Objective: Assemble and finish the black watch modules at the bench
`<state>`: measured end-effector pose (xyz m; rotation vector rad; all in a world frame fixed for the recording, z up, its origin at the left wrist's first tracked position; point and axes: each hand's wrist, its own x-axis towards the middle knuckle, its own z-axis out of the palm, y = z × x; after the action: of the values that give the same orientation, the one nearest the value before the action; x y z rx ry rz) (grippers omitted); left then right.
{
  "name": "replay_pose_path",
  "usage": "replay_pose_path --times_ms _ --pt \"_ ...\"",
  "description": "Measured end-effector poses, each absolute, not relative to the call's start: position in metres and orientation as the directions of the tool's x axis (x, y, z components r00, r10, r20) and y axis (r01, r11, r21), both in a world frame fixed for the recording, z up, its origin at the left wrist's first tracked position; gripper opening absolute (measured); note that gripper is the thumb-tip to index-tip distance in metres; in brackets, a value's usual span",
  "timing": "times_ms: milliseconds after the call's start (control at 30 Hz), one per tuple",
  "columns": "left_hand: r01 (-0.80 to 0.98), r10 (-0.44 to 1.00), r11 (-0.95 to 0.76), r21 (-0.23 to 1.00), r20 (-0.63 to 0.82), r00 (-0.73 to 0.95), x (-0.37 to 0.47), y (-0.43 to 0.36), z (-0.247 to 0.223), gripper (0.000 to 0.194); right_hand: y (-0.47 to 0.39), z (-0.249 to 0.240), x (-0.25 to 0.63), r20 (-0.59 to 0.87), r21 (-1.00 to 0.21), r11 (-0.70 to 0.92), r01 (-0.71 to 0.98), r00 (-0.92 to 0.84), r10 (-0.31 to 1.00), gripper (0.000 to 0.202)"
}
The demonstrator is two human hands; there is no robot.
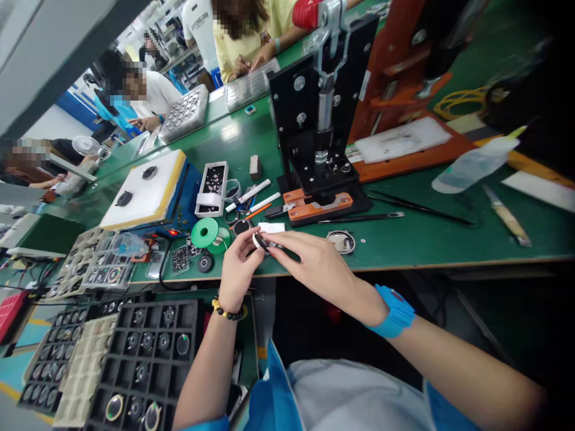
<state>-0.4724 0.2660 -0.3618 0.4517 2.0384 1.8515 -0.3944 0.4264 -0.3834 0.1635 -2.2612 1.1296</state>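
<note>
At the table's front edge, my left hand (pixel 239 263) pinches a small round black-and-white watch part (pixel 259 241) between thumb and fingers. My right hand (pixel 317 260) reaches in from the other side, its thumb and fingertips closed on the same part. Fingers partly cover the part, so its exact kind is hard to make out. Just behind the hands lie a dark round watch piece (pixel 241 226) and a white pad (pixel 272 227). To the right of my right hand rests an open silver watch case (pixel 341 241).
A black lever press (pixel 323 108) stands behind the hands, with tweezers (pixel 366 217) before it. Left are a green solder spool (pixel 205 231), a parts box (pixel 211 185) and a white-topped heating plate (pixel 139 185). A black tray (pixel 157 323) of watches sits lower left. Several co-workers sit across the table.
</note>
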Motion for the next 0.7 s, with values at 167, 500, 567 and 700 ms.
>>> replay_pose_path --times_ms 167,500,567,700 --pt "-0.022 0.463 0.091 0.996 -0.062 -0.884 -0.474 0.263 -0.364 0.046 0.441 -0.377 -0.374 0.328 -0.942 -0.006 -0.336 -0.921 0.211 0.008" --pt "-0.122 0.408 0.201 0.972 -0.196 -0.891 -0.468 0.263 -0.356 0.065 0.481 -0.405 -0.328 0.283 -0.684 -0.696 -0.22 -0.959 0.026 0.081" --pt "-0.13 0.406 0.207 0.97 -0.206 -0.891 -0.467 0.263 -0.355 0.066 0.482 -0.409 -0.325 0.262 -0.707 -0.672 -0.221 -0.964 0.041 0.081" --pt "-0.112 0.414 0.196 0.974 -0.186 -0.891 -0.466 0.264 -0.355 0.065 0.484 -0.407 -0.315 0.197 -0.753 -0.625 -0.203 -0.977 0.08 0.074"
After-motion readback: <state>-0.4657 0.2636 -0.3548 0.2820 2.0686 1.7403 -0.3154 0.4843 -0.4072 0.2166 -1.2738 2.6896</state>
